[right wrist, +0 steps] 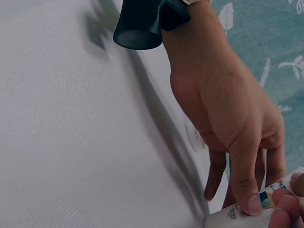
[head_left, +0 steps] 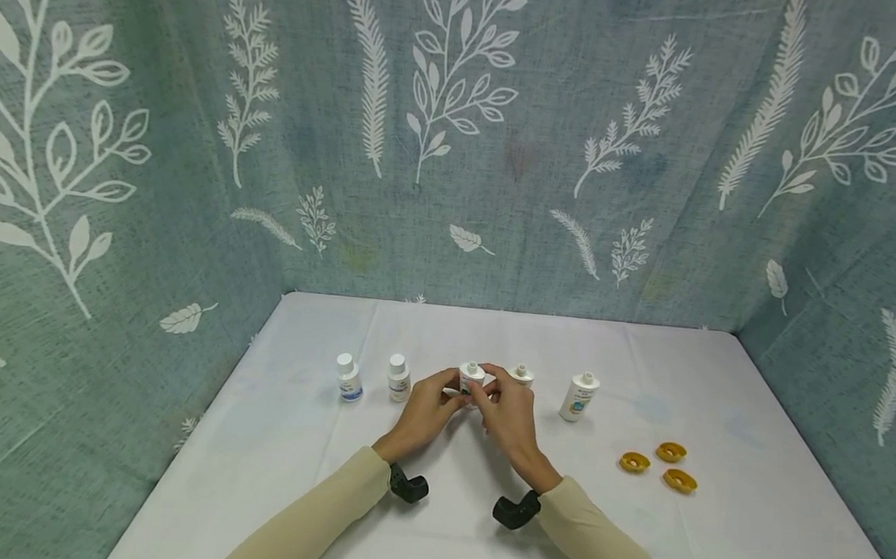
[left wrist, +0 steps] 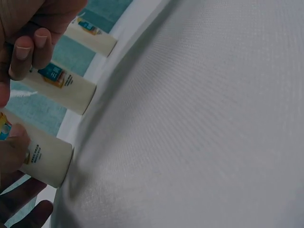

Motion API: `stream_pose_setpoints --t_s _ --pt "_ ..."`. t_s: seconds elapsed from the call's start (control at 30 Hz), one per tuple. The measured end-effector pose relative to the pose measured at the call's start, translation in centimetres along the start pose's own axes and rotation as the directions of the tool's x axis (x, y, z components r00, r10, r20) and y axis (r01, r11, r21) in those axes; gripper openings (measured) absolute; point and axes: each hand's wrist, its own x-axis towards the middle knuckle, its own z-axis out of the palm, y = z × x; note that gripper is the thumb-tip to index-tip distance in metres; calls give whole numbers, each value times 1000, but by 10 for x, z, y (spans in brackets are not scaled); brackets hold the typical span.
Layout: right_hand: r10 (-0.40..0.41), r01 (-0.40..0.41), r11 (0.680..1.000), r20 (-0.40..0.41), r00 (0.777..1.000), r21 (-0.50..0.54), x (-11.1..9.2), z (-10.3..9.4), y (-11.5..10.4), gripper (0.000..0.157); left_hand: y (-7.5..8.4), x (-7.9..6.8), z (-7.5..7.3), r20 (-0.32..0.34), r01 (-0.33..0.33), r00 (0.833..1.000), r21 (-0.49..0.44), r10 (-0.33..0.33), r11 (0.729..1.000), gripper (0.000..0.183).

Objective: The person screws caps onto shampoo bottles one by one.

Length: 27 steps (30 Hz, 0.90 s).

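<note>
A white bottle (head_left: 471, 372) with a small nozzle top is between my two hands at the middle of the table. My left hand (head_left: 425, 412) grips its left side, thumb across the printed label, as the right wrist view shows at the bottle (right wrist: 237, 216). From the other side my right hand (head_left: 511, 416) holds the upper part with thumb and fingers. Whether the base touches the cloth, I cannot tell. A similar white bottle (head_left: 522, 373) stands just behind my right hand, partly hidden. Another nozzle-topped bottle (head_left: 580, 396) is farther right.
Two smaller white-capped bottles, one (head_left: 349, 379) at far left and another (head_left: 399, 378) near my left hand, stand upright. Three yellow-brown rings (head_left: 671, 452) (head_left: 634, 462) (head_left: 680, 481) lie at right on the white-covered table (head_left: 595, 519). A leaf-patterned curtain (head_left: 497, 190) borders the back and sides.
</note>
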Motion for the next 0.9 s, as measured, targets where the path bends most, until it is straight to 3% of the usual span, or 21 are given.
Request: stream_pose_setpoints --t_s 0.23,0.5,0.9 --pt "-16 16 1000 12 1000 -5 -1 2 -2 32 0 -5 -3 -29 12 1000 24 -12 1000 28" --pt "-90 86 991 -28 996 -101 -8 -1 -8 32 3 -14 -10 -22 -6 1000 33 6 999 30" --pt "-112 114 993 49 993 -43 -18 -8 -11 29 11 -32 -19 -19 -25 999 38 26 999 32"
